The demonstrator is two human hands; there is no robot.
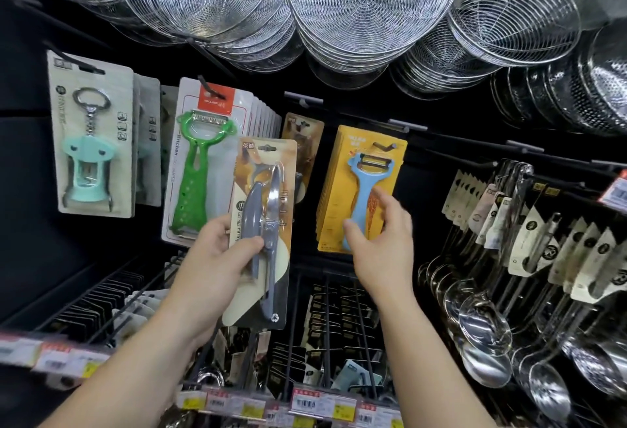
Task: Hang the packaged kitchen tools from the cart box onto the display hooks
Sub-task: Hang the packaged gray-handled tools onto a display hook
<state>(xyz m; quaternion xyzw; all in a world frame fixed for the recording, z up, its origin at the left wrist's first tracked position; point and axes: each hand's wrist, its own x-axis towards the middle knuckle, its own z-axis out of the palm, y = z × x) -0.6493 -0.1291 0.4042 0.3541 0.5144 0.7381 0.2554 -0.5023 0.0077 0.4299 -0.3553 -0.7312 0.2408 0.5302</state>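
Note:
My left hand (217, 251) grips a carded grey peeler package (268, 196), held upright in front of the display. Behind it a matching brown-carded pack (303, 142) hangs on a hook (303, 99). My right hand (380, 234) is open, fingers spread, touching the lower edge of the yellow-carded blue peeler packs (364, 186) that hang on their own hook (383, 147). The cart box is out of view.
Green peeler packs (200, 169) and mint corkscrew packs (90, 142) hang at the left. Wire skimmers (366, 3) hang overhead. Ladles and spoons (492, 308) hang at the right. Lower hooks with price tags (305, 404) run along the bottom.

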